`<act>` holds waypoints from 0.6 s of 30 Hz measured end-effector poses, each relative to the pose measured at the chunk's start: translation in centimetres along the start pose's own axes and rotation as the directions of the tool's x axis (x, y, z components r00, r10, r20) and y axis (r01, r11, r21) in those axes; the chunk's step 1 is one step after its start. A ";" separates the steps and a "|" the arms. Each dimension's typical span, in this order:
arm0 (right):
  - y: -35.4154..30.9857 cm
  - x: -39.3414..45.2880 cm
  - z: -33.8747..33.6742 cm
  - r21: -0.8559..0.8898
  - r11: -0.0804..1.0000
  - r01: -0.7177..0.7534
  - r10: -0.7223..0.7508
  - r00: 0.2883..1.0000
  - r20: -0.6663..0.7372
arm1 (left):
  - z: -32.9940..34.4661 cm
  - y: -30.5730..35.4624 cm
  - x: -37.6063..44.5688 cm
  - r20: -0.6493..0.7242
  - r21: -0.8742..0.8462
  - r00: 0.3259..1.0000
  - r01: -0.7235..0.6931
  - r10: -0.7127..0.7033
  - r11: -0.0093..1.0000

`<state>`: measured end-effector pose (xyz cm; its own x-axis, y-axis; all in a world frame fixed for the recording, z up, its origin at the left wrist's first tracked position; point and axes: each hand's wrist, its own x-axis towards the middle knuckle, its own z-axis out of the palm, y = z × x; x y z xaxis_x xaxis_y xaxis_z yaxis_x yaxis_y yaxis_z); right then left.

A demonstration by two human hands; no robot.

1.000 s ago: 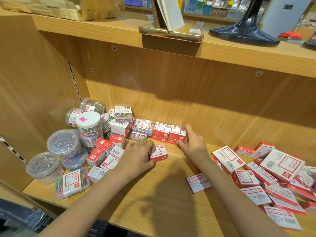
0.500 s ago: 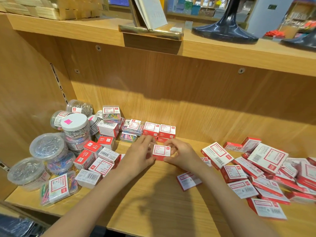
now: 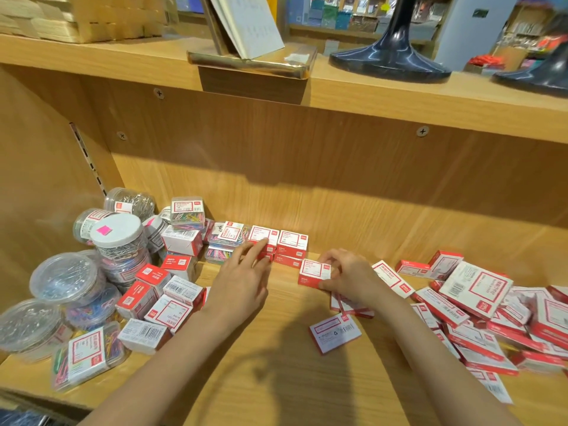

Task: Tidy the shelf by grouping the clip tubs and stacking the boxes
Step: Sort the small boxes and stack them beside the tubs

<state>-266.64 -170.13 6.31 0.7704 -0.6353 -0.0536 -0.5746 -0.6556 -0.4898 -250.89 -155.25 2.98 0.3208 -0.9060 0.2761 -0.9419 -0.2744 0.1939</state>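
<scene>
- A wooden shelf [image 3: 276, 379] fills the lower half of the frame, seen from above; its left and right ends are cut off by the frame edges.
- The right hand [image 3: 347, 281], just right of centre, pinches a small red and white box [image 3: 315, 272] between thumb and curled fingers; the box rests on the shelf board.
- That hand hides part of another red and white box beneath the wrist.
- The left hand [image 3: 242, 281], at centre, reaches forward with fingers straight, their tips touching the stacked boxes [image 3: 278, 244] at the back of the shelf. Whether they press or only rest there cannot be told.
- The stack shows two columns side by side; the lower layers are partly hidden by the fingers.
- Round clear clip tubs [image 3: 66, 278] crowd the lower left, mixed with more small boxes; some tubs are cut off at the left edge.
- A loose heap of boxes [image 3: 479, 312] lies at the lower right, overlapping and blurred, running out of frame.
- A single box [image 3: 335, 332] lies flat near the right forearm.
- Printing on the labels is too small to read.
</scene>
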 end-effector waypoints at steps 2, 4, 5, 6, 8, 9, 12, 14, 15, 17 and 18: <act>-0.1 -0.4 -0.2 -0.015 0.999 0.028 -0.028 0.998 0.048 | -0.3 -0.1 -0.4 -0.025 -0.040 1.000 0.006 -0.007 0.999; -0.3 -0.6 -0.3 -0.038 0.998 0.048 -0.045 0.997 0.064 | -0.8 0.0 -0.9 -0.049 -0.051 0.999 0.010 -0.013 0.999; -0.3 -0.5 -0.3 -0.061 0.997 0.056 -0.052 0.996 0.069 | -1.1 0.0 -1.1 -0.055 -0.046 0.998 0.008 -0.010 0.999; -0.4 -0.4 -0.4 -0.080 0.995 0.058 -0.053 0.996 0.066 | -1.2 -0.1 -1.3 -0.057 -0.054 0.998 -0.003 0.000 0.999; -0.3 -0.1 -0.3 -0.087 0.995 0.041 -0.039 0.999 0.029 | -1.1 0.0 -1.2 -0.042 -0.075 0.999 -0.031 0.028 0.997; -0.2 0.0 -0.2 -0.079 0.997 0.025 -0.025 1.000 0.000 | -1.0 0.1 -1.1 -0.018 -0.063 0.999 -0.045 0.044 0.997; 0.0 0.5 0.8 -0.025 1.000 0.006 -0.008 0.996 -0.090 | -0.5 0.8 -0.3 0.061 -0.028 0.995 -0.075 0.076 0.997; 0.1 1.0 1.6 0.003 1.000 0.017 -0.016 0.990 -0.143 | -0.1 1.4 0.1 0.116 0.012 0.990 -0.077 0.075 0.997; 0.1 1.2 1.8 0.003 1.000 0.020 -0.019 0.987 -0.162 | 0.2 1.5 0.2 0.147 0.035 0.987 -0.068 0.062 0.997; 0.2 1.4 2.1 -0.005 1.000 0.021 -0.021 0.982 -0.186 | 0.4 1.7 0.3 0.152 0.085 0.988 -0.049 0.036 0.995; 0.3 1.5 2.1 -0.005 1.000 0.026 -0.026 0.980 -0.197 | 0.4 1.8 0.3 0.149 0.096 0.989 -0.039 0.024 0.995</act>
<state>-265.11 -170.43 4.24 0.7156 -0.6859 0.1322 -0.5559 -0.6738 -0.4868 -252.53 -156.17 3.04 0.2795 -0.9503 0.1371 -0.9588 -0.2687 0.0920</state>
